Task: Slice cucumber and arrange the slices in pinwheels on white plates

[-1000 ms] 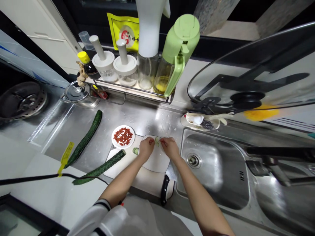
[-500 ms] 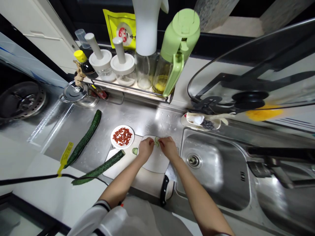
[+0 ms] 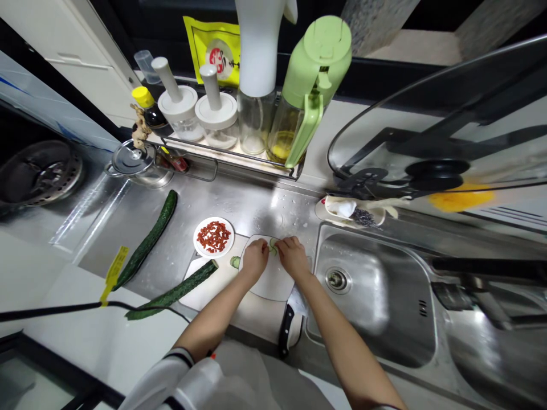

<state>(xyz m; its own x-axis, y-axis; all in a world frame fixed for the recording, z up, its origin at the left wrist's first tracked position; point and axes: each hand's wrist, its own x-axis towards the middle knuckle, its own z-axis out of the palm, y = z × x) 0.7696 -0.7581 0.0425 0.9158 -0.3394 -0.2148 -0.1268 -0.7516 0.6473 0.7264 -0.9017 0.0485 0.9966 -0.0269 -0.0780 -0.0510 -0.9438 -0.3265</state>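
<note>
Thin green cucumber slices [image 3: 272, 245] sit at the far edge of a white plate [image 3: 271, 289]. From the left, my left hand [image 3: 255, 259] pinches at the slices, fingers closed. My right hand [image 3: 292, 256] is closed on them from the other side. Fingertips partly hide how each slice is held. The plate rests on a pale cutting board [image 3: 226, 285]. A short cucumber piece [image 3: 235, 262] lies by my left wrist, near a cut cucumber [image 3: 179, 290] that reaches off the board. A black-handled knife [image 3: 287, 327] lies below my right wrist, its blade partly covered.
A white dish of small red pieces [image 3: 213, 238] is beyond the board. A whole cucumber [image 3: 149, 242] lies farther left, near a lidded pot [image 3: 139, 162]. The sink [image 3: 376, 296] is at right. A rack [image 3: 239, 156] with jars and an oil jug [image 3: 314, 68] stands behind.
The view has shifted very slightly. Both hands stay at the cucumber slices over the plate, with only a small movement of the fingers.
</note>
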